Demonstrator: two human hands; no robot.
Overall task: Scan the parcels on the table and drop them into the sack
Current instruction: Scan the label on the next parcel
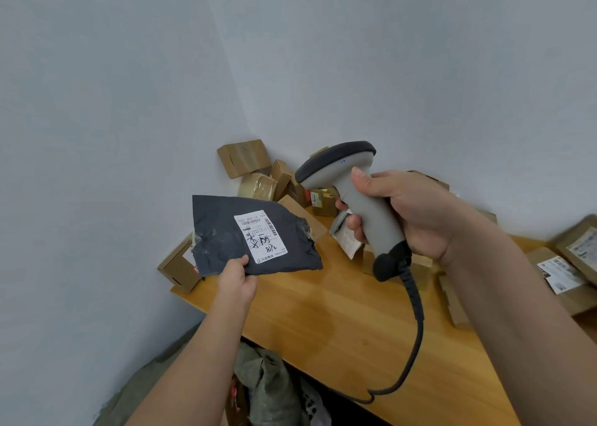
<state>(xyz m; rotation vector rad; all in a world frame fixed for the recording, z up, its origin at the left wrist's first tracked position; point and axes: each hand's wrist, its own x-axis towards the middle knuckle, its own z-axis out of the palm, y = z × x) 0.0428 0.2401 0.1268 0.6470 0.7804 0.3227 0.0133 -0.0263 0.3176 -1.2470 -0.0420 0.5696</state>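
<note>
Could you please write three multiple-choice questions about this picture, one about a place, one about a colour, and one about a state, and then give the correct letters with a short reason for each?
1. Where is the sack?
A. On the table
B. On the floor below the table's near edge
C. Hanging on the wall

2. What colour is the parcel in the left hand?
A. Dark grey
B. Yellow
C. White

3. What is the right hand doing?
A. Resting flat on the table
B. Gripping the scanner by its handle
C. Lifting a cardboard box

Answers:
1 B: the greenish sack shows under the wooden edge, beside the left forearm.
2 A: the soft bag is dark grey, with a white label facing up.
3 B: the fingers curl round the grey handle, and the scanner's head points toward the parcel.
</note>
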